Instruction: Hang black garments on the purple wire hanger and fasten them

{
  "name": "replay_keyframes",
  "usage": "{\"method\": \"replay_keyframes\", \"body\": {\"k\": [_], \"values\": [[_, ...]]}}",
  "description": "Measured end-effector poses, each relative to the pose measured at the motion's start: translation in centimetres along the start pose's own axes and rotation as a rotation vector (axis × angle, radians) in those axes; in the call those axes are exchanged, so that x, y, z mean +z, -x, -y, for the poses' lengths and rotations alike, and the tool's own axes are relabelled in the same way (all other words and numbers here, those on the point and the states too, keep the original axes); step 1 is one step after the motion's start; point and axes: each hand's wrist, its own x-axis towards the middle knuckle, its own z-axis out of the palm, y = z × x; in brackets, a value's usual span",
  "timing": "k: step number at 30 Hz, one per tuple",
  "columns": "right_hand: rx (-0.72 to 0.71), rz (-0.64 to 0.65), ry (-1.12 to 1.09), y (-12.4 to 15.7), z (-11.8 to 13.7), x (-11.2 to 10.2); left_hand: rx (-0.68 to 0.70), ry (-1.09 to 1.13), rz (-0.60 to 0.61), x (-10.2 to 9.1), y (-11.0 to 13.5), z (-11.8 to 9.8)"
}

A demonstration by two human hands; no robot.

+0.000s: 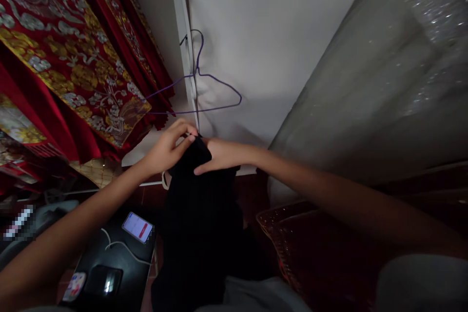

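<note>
A black garment (204, 219) hangs down in front of me, its folds and exact kind lost in the dark. At its top edge, my left hand (170, 148) pinches the cloth between thumb and fingers. My right hand (223, 153) grips the same edge from the other side, with the thumb in front and the other fingers hidden by the fabric. Just above both hands, a bare purple wire hanger (219, 107) hangs against the wall, touched by neither hand.
Red embroidered cloths (84, 73) hang at the left. Below them, a black stool or small table (120, 253) bears a lit phone (138, 227), a white cable (126, 245) and a dark shiny item (104, 280). Clear plastic sheeting (365, 87) covers something large at the right.
</note>
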Motion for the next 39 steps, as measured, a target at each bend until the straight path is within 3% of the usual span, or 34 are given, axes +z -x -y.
{"method": "replay_keyframes", "body": {"k": [2, 4, 5, 7, 10, 12, 14, 16, 21, 24, 28, 33, 36, 39], "values": [[0.065, -0.077, -0.197, -0.4, 0.5, 0.4, 0.052, 0.023, -0.068, 0.5, -0.9, -0.2], [0.179, -0.217, -0.4, -0.6, 1.4, 0.4, 0.012, 0.061, -0.086, 1.0, -1.2, 0.2], [0.238, -0.253, -0.495, -0.6, 1.8, 0.1, -0.038, 0.086, -0.047, 1.2, -1.1, 0.6], [0.33, -0.201, -0.606, -0.4, 2.7, -1.0, -0.173, 0.12, 0.14, 1.4, -0.5, 1.6], [0.349, -0.115, -0.408, 0.1, 2.8, -3.4, -0.321, 0.002, 0.506, 0.9, 1.3, 3.4], [0.276, -0.262, -0.09, -0.3, 1.5, -4.7, -0.344, -0.166, 0.645, -0.3, 2.5, 4.8], [0.188, -0.468, 0.128, -1.6, -0.5, -5.2, -0.351, -0.312, 0.676, -2.0, 3.4, 5.9], [0.159, -0.593, 0.099, -3.8, -2.9, -4.9, -0.375, -0.386, 0.67, -3.8, 4.0, 6.6], [0.29, -0.51, -0.241, -8.8, -6.8, -2.5, -0.54, -0.409, 0.722, -6.1, 4.6, 6.7], [0.362, -0.511, -0.209, -8.2, -8.4, -2.7, -0.653, -0.442, 0.77, -6.4, 5.6, 7.3], [0.421, -0.684, 0.028, -3.8, -10.4, -5.5, -0.634, -0.503, 0.598, -6.3, 6.5, 8.4], [0.442, -0.837, 0.156, 0.4, -10.3, -9.1, -0.378, -0.498, 0.276, -4.9, 3.6, 8.4], [0.465, -0.81, 0.145, 1.1, -8.9, -9.3, -0.259, -0.394, 0.095, -3.6, 0.7, 8.2], [0.485, -0.766, 0.059, 1.2, -7.1, -7.5, -0.183, -0.255, -0.091, -2.2, -2.1, 8.1]]}}
